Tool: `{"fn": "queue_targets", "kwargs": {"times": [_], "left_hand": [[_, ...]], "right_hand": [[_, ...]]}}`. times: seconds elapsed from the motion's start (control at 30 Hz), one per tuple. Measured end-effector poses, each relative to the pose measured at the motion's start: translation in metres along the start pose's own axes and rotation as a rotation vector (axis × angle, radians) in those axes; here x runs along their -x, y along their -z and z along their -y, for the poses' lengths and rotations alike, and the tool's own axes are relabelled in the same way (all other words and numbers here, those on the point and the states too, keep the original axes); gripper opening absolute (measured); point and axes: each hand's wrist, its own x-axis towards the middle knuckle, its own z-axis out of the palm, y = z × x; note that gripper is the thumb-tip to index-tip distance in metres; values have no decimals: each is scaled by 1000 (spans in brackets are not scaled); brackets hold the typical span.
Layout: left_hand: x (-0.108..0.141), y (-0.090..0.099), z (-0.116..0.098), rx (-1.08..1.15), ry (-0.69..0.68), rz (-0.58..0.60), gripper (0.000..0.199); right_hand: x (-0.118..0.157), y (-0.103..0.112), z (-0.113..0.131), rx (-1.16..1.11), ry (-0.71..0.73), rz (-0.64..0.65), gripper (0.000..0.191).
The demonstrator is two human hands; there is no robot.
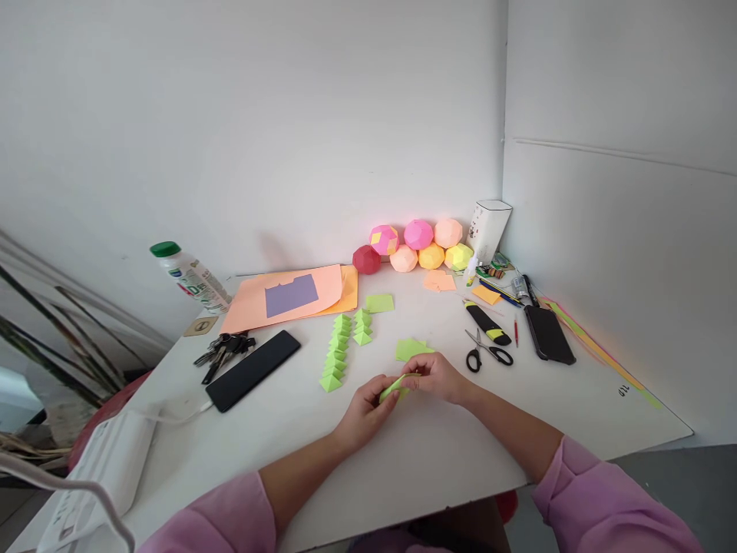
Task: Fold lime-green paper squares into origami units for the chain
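Note:
A small piece of light green paper [391, 389] is held between both hands, low in the middle of the view. My left hand [368, 408] pinches its left side. On the right, my right hand [433, 375] grips the paper's upper edge with thumb and fingers. Just behind the hands lie loose green paper pieces [410, 349]. A long row of folded green paper shapes [337, 355] stands to the left, beside a shorter row [362, 328]. Behind the short row is a flat green sheet [380, 303].
Scissors [488, 352], a cutter [487, 322] and a phone [549, 335] lie to the right. Several paper balls [418, 235] line the wall. At left are a black power bank [253, 371], keys [224, 353], a bottle [193, 280] and orange sheets [247, 298].

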Motion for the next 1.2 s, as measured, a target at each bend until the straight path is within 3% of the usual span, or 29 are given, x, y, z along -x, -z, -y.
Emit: {"fn": "queue_targets", "kwargs": {"times": [0.53,0.73,0.87,1.0,1.2], "left_hand": [[1,0,-4,2,11,13,26],[-1,-3,0,220,113,-21,26],[-3,-2,0,307,204,-51,35],[-4,-1,0,340,231,-61,36],[-5,-1,2,369,231,-54,38]], "right_hand": [[1,-3,3,-68,-18,-18,20],[1,-3,8,-65,2,-59,19],[2,-2,8,23,38,-70,19],[4,0,7,279,185,-87,15],[3,2,2,441,277,36,28]]}}
